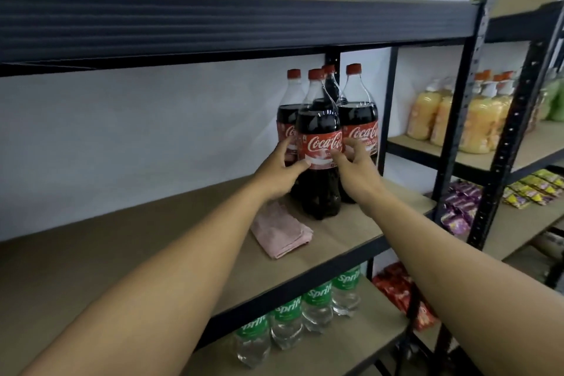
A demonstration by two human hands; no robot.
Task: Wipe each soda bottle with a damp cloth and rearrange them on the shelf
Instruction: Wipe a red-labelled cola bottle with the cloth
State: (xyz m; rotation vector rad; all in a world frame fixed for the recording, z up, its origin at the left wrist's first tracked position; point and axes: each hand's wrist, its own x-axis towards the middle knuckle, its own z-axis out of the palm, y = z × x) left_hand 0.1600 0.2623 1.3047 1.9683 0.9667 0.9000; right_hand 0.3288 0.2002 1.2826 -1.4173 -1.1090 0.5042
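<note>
Both your arms reach straight out. Your left hand [279, 172] wraps the front bottle [319, 119] on its left side, thumb on the label [320, 146]. Your right hand [357, 168] hovers at the bottle's right with fingers bent; whether they touch it is unclear. The cloth [280, 232] lies below your left wrist.

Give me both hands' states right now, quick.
Left hand: grips the front Coca-Cola bottle at its label.
Right hand: fingers curled against the same bottle; whether it has a hold cannot be told.

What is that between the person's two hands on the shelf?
The front cola bottle stands between the left hand and right hand, one at each side of its red label; the head view shows it.
</note>
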